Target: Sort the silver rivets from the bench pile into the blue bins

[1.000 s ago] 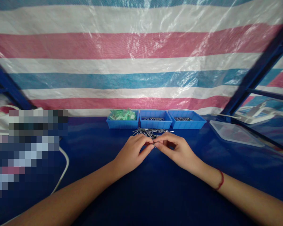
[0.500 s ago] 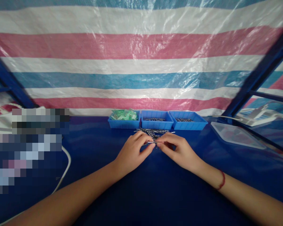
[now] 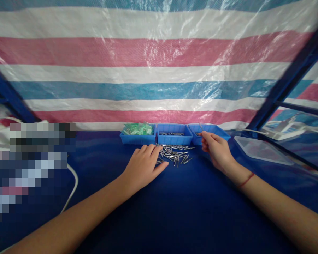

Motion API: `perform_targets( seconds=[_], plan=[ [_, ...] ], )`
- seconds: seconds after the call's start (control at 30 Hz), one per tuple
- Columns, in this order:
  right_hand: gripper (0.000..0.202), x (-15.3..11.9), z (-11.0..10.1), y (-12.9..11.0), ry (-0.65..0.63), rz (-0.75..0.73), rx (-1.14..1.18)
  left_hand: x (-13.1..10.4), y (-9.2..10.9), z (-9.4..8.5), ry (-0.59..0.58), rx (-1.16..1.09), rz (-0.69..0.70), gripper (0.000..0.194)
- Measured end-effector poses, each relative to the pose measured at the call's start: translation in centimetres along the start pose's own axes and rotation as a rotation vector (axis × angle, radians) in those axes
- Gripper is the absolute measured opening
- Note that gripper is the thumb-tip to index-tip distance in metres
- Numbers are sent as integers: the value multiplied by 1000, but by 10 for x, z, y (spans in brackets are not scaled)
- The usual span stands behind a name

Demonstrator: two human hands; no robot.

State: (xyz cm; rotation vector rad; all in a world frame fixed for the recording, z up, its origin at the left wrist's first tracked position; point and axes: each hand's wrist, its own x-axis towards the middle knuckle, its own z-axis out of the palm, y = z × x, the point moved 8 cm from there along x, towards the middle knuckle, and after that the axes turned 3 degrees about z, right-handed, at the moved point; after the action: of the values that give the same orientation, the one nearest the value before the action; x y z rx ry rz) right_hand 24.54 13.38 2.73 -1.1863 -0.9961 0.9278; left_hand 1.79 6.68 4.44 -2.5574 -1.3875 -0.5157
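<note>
Here, the left hand point(image 3: 143, 169) is curving loosely open beside piled metal pins point(image 3: 175, 155) on the counter point(image 3: 180, 211). Toward its back edge, the right hand point(image 3: 216, 150) is seemingly pinching a single pin point(image 3: 200, 126) at the right blue bin point(image 3: 220, 133); a light, steady pinch should serve best.

A striped sheet point(image 3: 159, 53) hangs behind, a white cable point(image 3: 76, 180) lies at left, a flat translucent panel point(image 3: 262, 151) at right.

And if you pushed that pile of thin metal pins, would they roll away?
The pile of thin metal pins would probably spread apart, since they lie loose and crisscrossed. Each pin looks slim and straight, so it might roll a little. Their shiny metal look suggests they'd feel stiff, not floppy.
</note>
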Motion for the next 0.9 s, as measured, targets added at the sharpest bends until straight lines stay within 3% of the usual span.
perform_targets(
  seconds=[0.13,0.3,0.47,0.77,0.9],
  plan=[
    [28,14,-21,7,109,77,29,-3,-11,3,-150,27,-32,51],
    [34,10,-17,6,96,57,-22,-5,-15,7,-238,-47,7,36],
    [36,-4,4,8,-33,36,-81,-4,-8,9,-246,-66,43,20],
    [42,-32,39,1,-321,-138,-437,-2,4,19,-203,3,79,22],
    [43,-42,49,-4,-394,-188,-530,-2,3,21,-207,5,60,25]
  ],
)
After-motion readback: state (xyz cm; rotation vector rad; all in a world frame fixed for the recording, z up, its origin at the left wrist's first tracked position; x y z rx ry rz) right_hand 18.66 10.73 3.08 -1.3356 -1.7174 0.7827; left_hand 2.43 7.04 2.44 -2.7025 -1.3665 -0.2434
